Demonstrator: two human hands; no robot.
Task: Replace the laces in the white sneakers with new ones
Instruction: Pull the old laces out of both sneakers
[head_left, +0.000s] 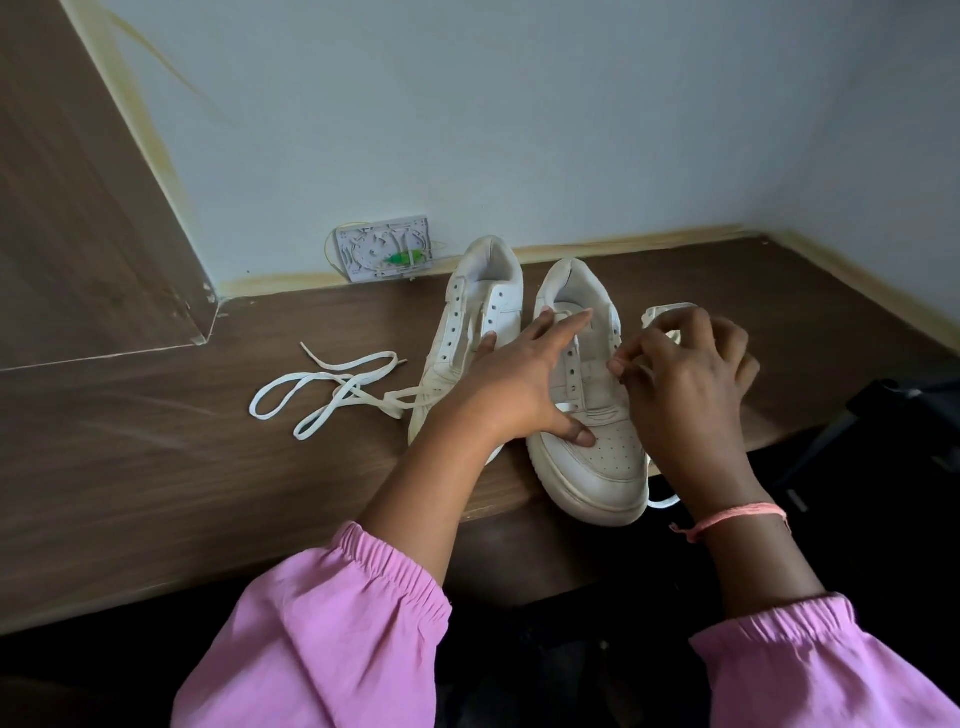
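Two white sneakers stand side by side on the brown table, toes toward me. The left sneaker (470, 322) has bare eyelets. On the right sneaker (597, 457) my left hand (519, 384) rests with spread fingers, thumb on the toe box and fingers near the tongue. My right hand (685, 384) pinches a white lace (662, 317) at the shoe's right eyelet row; the lace loops behind my fingers and another stretch of it hangs off the table edge below the toe. A loose white lace (322, 389) lies tangled to the left of the shoes.
The table (156, 493) meets a pale wall at the back. A small white wall box with a green part (384, 249) sits behind the left sneaker. A dark object (904, 410) lies at the right, off the table edge.
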